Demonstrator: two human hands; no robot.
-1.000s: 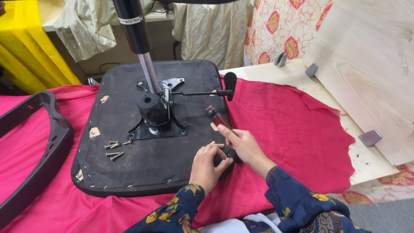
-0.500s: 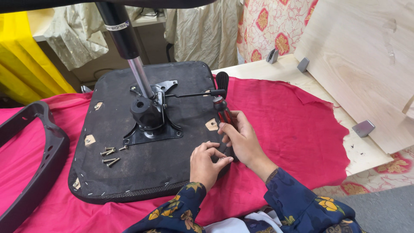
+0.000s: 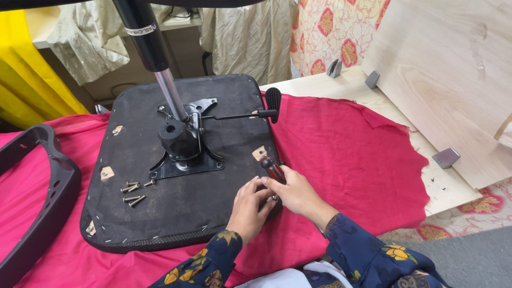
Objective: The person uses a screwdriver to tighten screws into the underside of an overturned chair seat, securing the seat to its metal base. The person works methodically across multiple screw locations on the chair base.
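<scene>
An upturned black chair seat (image 3: 186, 213) lay on a red cloth (image 3: 346, 154) spread over a pale wooden counter (image 3: 320, 85). A black metal plate (image 3: 184, 154) was fixed at the seat's middle, and from it a shiny post with a black sleeve (image 3: 149, 48) rose toward the top edge of the view; a white label with small print wrapped the sleeve high up. A thin lever with a black paddle tip (image 3: 273, 98) reached out from the plate to the seat's right edge. Loose screws (image 3: 133, 193) lay in a small cluster on the seat, left of the plate. A black curved armrest (image 3: 42, 197) rested on the cloth at far left. A light plywood board (image 3: 453, 80) leaned at the right, with small grey brackets (image 3: 446, 158) along its lower edge. Crumpled beige fabric, yellow fabric and a patterned cloth hung behind. At the seat's right edge the right hand (image 3: 293, 194) was wrapped around a screwdriver with a red and black handle (image 3: 272, 168), held upright, tip down. The left hand (image 3: 250, 205) was curled narrowly beside it, fingertips touching the screwdriver's lower end.
</scene>
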